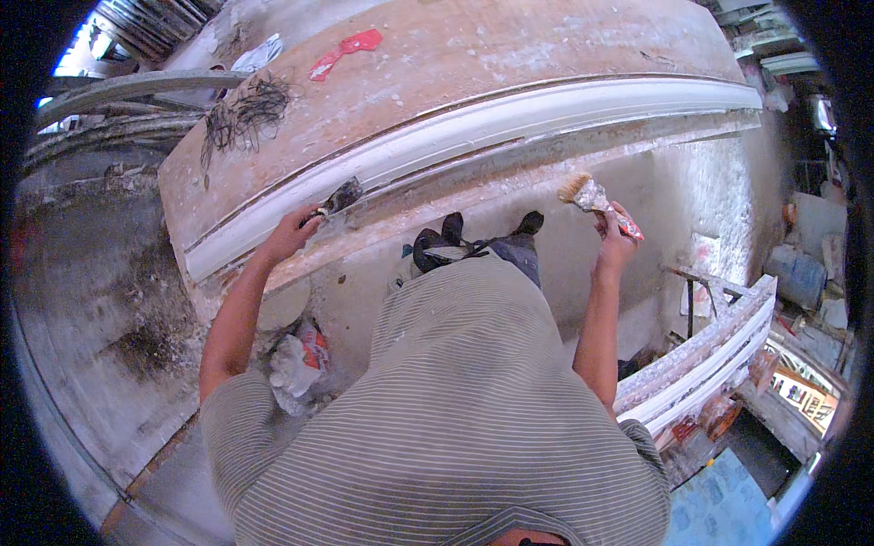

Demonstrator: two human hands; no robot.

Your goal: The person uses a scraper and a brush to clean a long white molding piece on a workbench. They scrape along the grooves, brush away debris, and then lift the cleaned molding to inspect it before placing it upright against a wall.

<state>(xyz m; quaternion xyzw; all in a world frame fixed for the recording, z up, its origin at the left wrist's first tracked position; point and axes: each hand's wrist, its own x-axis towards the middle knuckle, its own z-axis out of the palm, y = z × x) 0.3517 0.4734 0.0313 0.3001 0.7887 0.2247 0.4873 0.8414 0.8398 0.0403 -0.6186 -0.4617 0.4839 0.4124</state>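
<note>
My left hand (291, 234) is closed round the handle of a putty knife (344, 195). Its dark, smeared blade lies over the front edge of a long white moulding (482, 123), toward the moulding's left part. Out to the right, my right hand (616, 244) grips a paintbrush (590, 195) with a red handle end. Pale bristles point up and left, and white material is caked below them. The brush is held apart from the moulding, on my side of the workbench (510, 41) that carries it.
A tangle of dark wire (244, 114) and a red scrap (346, 53) lie on the bench. White plastic bags (293, 369) rest on the floor at my left. More white mouldings (701, 359) stand at my right, below a blue drum (796, 277). Curved beams (137, 96) fill the far left.
</note>
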